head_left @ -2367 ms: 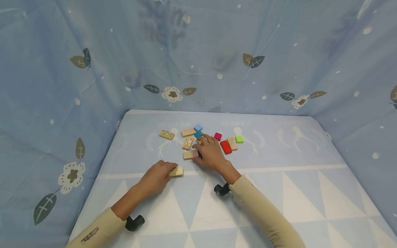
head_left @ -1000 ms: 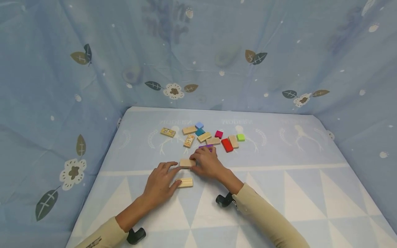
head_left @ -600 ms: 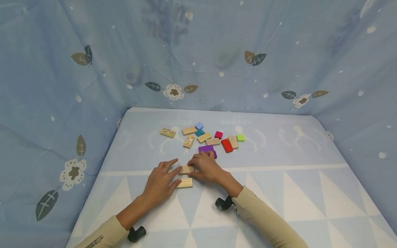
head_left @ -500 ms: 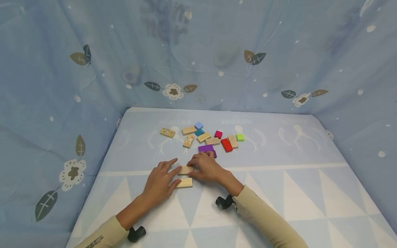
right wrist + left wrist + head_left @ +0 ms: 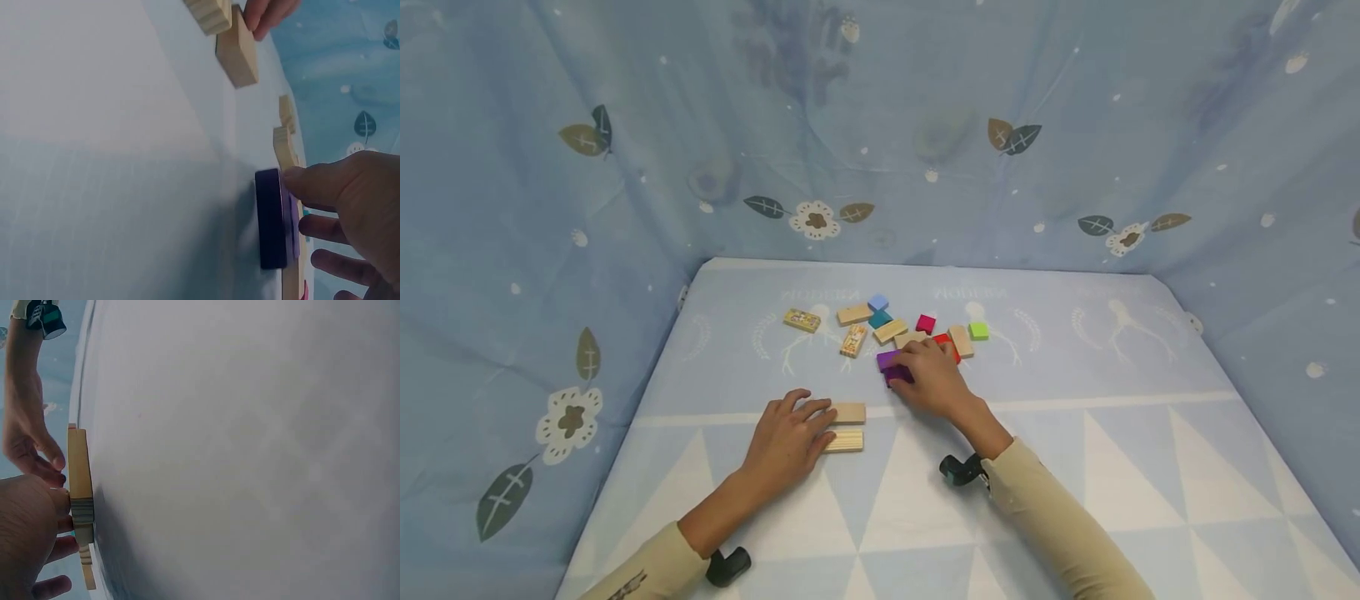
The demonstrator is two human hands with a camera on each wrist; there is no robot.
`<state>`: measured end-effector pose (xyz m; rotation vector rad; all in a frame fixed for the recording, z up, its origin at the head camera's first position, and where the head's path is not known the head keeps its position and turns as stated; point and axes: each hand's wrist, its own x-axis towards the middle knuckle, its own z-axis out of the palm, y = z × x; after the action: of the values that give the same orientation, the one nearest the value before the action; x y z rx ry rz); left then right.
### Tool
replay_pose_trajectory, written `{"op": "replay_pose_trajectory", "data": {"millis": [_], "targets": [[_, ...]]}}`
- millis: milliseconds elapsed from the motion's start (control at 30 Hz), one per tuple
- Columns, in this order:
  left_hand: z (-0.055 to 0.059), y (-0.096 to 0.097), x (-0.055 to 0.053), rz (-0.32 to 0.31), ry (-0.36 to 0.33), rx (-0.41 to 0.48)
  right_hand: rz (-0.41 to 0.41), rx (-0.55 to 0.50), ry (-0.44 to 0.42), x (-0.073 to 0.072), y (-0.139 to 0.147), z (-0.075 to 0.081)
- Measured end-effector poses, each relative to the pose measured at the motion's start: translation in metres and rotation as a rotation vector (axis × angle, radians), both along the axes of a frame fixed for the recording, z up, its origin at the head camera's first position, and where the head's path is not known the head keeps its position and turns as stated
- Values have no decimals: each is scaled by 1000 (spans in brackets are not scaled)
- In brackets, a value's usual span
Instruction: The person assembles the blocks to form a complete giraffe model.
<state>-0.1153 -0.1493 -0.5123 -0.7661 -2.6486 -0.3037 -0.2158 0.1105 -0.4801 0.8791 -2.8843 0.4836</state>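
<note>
Two plain wooden blocks lie side by side near the table's middle, an upper block (image 5: 852, 412) and a lower striped block (image 5: 848, 442). My left hand (image 5: 784, 442) rests with spread, relaxed fingers at their left ends. Further back, my right hand (image 5: 934, 379) reaches over two purple blocks, a back one (image 5: 886, 360) and a front one (image 5: 895, 375). In the right wrist view, my thumb is right at the top edge of the dark purple block (image 5: 270, 219), with the other fingers spread beyond it. The right hand partly covers a red block (image 5: 953, 350) and a wooden block (image 5: 912, 338).
Behind my hands lie more blocks: a patterned one (image 5: 802, 320), another patterned one (image 5: 853, 341), a teal one (image 5: 880, 318), a light blue one (image 5: 877, 302), a magenta one (image 5: 926, 323) and a green one (image 5: 978, 331). A blue curtain (image 5: 940, 167) surrounds the table.
Earlier my right hand drew a wooden block toward me, beside the striped one. It has since let go and moved back right to the purple blocks. The left hand stays by the wooden pair.
</note>
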Motion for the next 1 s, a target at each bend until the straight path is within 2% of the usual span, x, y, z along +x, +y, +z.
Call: {"op": "replay_pose_trajectory", "data": {"millis": [233,533,767,1000], "targets": [[2,1,-2,-8,28,34,-33,92,8,-4,10,-3],[1,2,-3,-20,40,64,-39,97,-5,-1,13,-4],[2,3,-4,-6,67,34,10,60,13,3,16,-8],[3,2,-5,0,53,55,51,71,28,7,16,-10]]}}
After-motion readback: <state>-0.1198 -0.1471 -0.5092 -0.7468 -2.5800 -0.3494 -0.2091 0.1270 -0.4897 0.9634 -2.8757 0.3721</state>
